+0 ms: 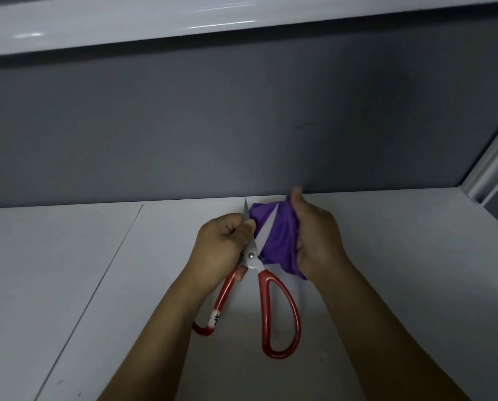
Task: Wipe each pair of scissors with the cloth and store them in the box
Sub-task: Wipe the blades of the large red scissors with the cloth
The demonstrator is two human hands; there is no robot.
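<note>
1. Because the scissors [252, 257] are spread wide open, their sharp edges are bare. That is the big danger. The left hand [221, 244] is closed tight around one blade, just above the screw, so a slip or a hard squeeze could cut a finger.
2. The other blade lies inside the purple cloth [279, 238], and only a thin strip of it shows. The right hand [317, 235] grips the bunched cloth. If the cloth slides off or is too thin, the edge could nick the palm.
3. Nobody holds the red handles. If they swing, the blades could snap together on the cloth or on the fingers.
4. The left hand is curled like a fist with its back facing up. Its thumb peeks out below, beside one handle. The pointed tip of the blade pokes out past the knuckles, toward the grey wall [242, 125].
5. The right hand is turned on its side, with its fingers folded into the cloth and its thumb sticking up on top.
6. Both forearms reach forward and come close together over the white tabletop [386, 256]. The scissors sit between the two hands, near the wall.
7. No box can be seen, so this looks like the wiping step, with putting away yet to come.
</note>
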